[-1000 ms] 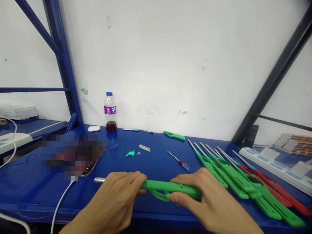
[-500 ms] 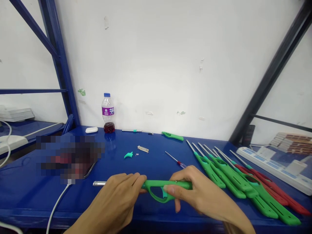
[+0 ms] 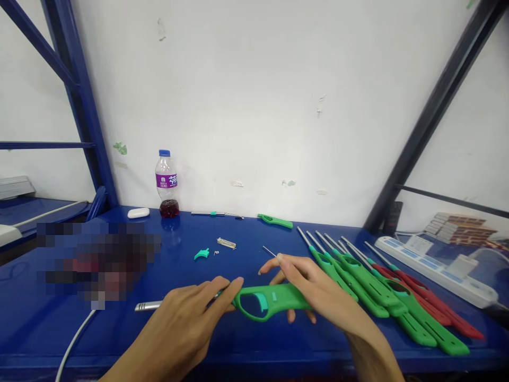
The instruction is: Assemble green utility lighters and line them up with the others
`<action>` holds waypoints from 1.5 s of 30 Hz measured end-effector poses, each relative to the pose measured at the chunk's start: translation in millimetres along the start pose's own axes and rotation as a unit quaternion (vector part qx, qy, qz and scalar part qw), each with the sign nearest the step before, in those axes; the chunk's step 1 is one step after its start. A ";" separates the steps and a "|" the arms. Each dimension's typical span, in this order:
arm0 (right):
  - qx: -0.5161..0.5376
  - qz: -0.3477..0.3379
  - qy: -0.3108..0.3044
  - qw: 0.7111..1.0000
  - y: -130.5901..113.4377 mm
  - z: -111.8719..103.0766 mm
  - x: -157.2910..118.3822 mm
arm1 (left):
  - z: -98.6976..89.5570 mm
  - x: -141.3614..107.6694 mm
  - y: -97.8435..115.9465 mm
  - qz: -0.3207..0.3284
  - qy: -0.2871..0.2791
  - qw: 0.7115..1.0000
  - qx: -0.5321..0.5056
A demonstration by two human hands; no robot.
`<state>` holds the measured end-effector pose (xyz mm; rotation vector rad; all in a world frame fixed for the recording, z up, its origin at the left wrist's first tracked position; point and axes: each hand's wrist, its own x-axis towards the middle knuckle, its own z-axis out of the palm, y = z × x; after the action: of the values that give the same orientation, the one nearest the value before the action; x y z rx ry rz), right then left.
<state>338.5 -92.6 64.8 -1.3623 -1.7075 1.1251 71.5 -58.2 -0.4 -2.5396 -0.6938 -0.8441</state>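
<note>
My left hand (image 3: 194,313) is closed around the front of a green long-nosed lighter (image 3: 278,298), near its silver tube, which sticks out to the left. The lighter lies roughly level above the table edge, its trigger loop and teal trigger showing. My right hand (image 3: 314,289) is at the rear of the handle with fingers spread; thumb and index finger are raised above it, and other fingertips show beneath. The palm hides the handle's end. Just beyond the right hand, the shaft of a screwdriver (image 3: 269,250) shows, its handle covered.
Several green and red lighters (image 3: 369,284) lie on the right, beside a white power strip (image 3: 435,270). A teal trigger piece (image 3: 201,254), a small pale part (image 3: 226,243), a metal tube (image 3: 207,214) and a green shell (image 3: 275,220) lie farther back. A bottle (image 3: 167,185) stands back left.
The lighter has rolled so its broad side faces me. My right thumb and index finger have lifted off the handle and spread. The view has shifted slightly right.
</note>
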 end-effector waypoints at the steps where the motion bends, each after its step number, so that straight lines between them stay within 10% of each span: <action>1: -0.015 -0.027 0.004 1.000 -1.3 -0.6 -2.1 | -1.1 0.7 -2.1 -0.001 0.008 1.000 0.007; 7: -0.183 -0.119 0.013 0.976 -5.5 -0.3 -14.0 | -5.5 0.4 -10.8 -0.010 0.043 0.998 0.047; 19: -0.153 -0.089 -0.087 0.980 -0.2 1.5 -5.1 | 7.1 10.4 8.7 -0.030 0.010 0.997 -0.075; 25: -0.238 -0.105 0.025 0.965 15.5 -8.1 3.8 | 18.8 9.4 1.4 -0.037 -0.008 0.994 -0.105; 32: -0.412 0.040 0.190 0.890 86.1 -37.1 35.2 | 34.5 1.4 -5.5 -0.058 -0.082 0.991 -0.088; 45: -0.243 -0.106 0.074 0.961 70.7 -17.6 63.4 | 40.5 2.4 -3.0 -0.119 -0.148 0.975 -0.112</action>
<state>367.5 -21.3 6.4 -1.4563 -2.0395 0.4829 89.7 -35.3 -28.7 -2.8618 -1.0679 -0.6520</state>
